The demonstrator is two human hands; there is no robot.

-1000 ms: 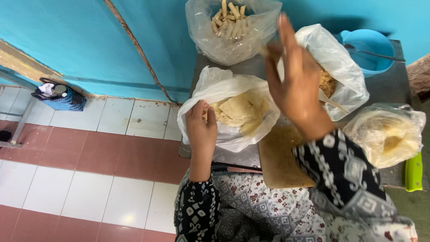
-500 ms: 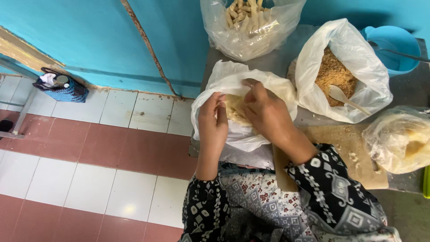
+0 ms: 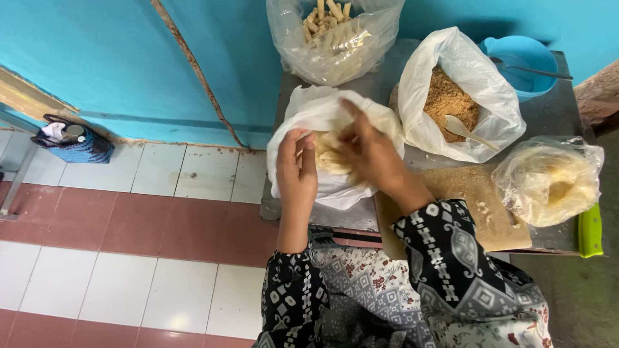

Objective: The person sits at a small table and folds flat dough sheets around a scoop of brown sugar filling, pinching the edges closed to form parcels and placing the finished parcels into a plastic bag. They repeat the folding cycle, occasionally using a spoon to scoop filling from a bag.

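Right hand (image 3: 371, 154) deeper in bag (image 3: 309, 116)

In front of me, at 12 o'clock, lies my white plastic bag (image 3: 322, 113), open at the top, on the grey table. Inside it is a stack of thin, pale yellow wrapper sheets (image 3: 329, 158), lying flat. My left hand (image 3: 298, 169) holds the bag's edge at 9 o'clock of the sheets. My right hand (image 3: 371, 154) rests on the sheets from 3 o'clock, fingers spread.
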